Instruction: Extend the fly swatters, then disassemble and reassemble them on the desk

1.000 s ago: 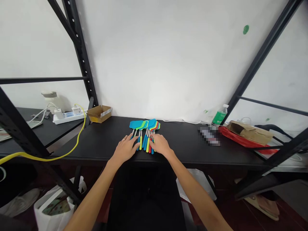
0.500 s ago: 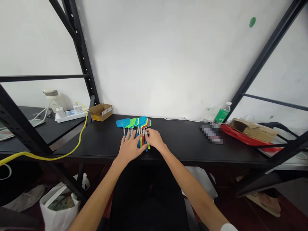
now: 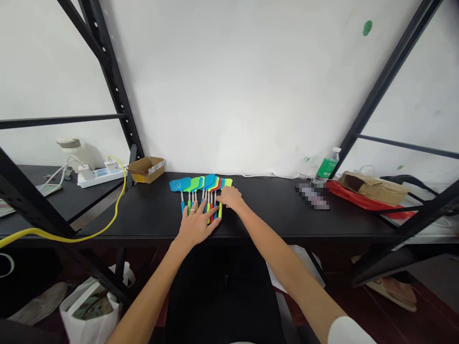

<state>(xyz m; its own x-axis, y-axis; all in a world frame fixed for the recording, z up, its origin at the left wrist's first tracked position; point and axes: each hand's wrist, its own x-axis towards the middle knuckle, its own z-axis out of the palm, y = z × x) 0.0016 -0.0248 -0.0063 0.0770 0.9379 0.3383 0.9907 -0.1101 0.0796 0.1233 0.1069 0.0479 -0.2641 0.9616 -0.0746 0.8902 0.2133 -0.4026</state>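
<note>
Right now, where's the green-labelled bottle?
Head view, right: the bottle is at the back of the black tabletop, beside the slanted rack post, just left of the red item.

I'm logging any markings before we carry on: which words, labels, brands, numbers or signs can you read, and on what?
None can be read.
Green bottle label: too small to read.
White label on the cardboard box: too small to read.
Pixelated item: obscured; any text is unreadable.
Fly swatters: no lettering can be made out.
</note>
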